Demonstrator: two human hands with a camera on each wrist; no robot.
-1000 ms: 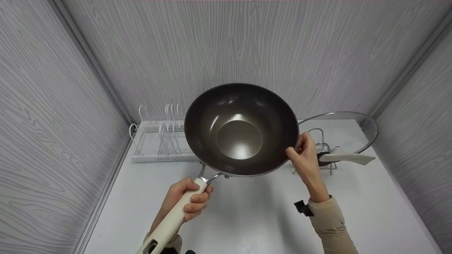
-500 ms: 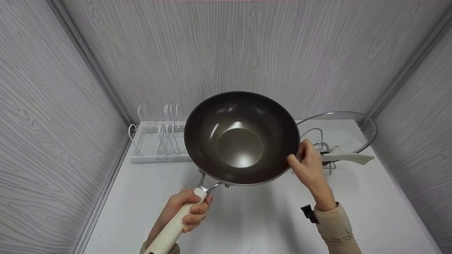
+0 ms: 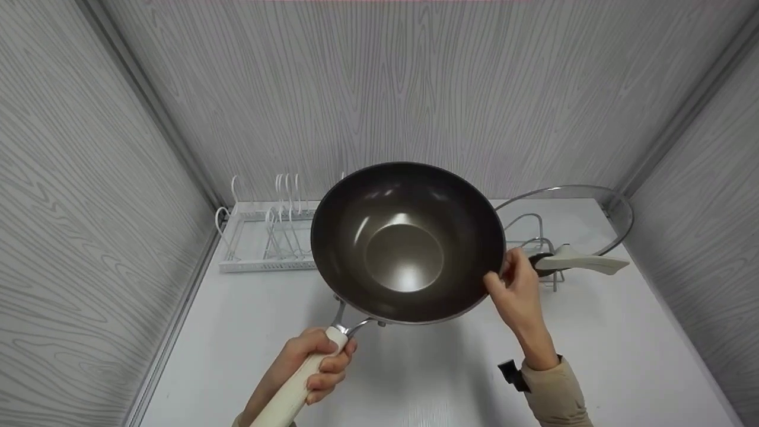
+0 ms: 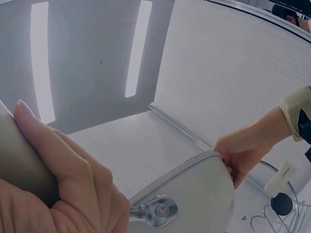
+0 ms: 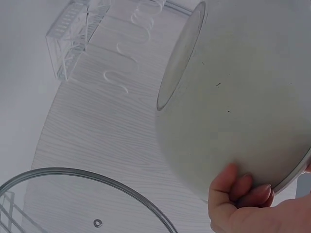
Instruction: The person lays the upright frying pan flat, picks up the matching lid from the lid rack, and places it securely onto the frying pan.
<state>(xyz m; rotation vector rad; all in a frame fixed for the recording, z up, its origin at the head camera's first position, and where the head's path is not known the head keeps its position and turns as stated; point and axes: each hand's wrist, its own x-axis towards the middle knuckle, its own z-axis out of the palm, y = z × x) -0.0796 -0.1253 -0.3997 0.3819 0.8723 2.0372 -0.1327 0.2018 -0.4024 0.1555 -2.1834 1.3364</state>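
A wok (image 3: 406,237) with a dark inside is held up over the table, its opening tilted toward the head camera. My left hand (image 3: 314,362) grips its cream handle (image 3: 290,394) close to the metal bracket. At the wok's right rim my right hand (image 3: 516,296) pinches the edge, thumb inside and fingers against the outer wall. The right wrist view shows the pale outside of the wok (image 5: 243,92) with those fingers pressed to it. In the left wrist view, a riveted metal bracket (image 4: 160,211) joins handle and wok.
Behind the wok on the left stands a white wire rack (image 3: 267,265). On the right, a glass lid (image 3: 622,219) with a cream handle (image 3: 584,263) leans in a metal wire stand (image 3: 555,283). Grey wood-patterned panels (image 3: 391,77) enclose the white table (image 3: 403,379).
The wok has come lower and nearer in the head view, and both hands moved down with it. Their holds on the handle and rim stay the same. Lid and rack have not moved.
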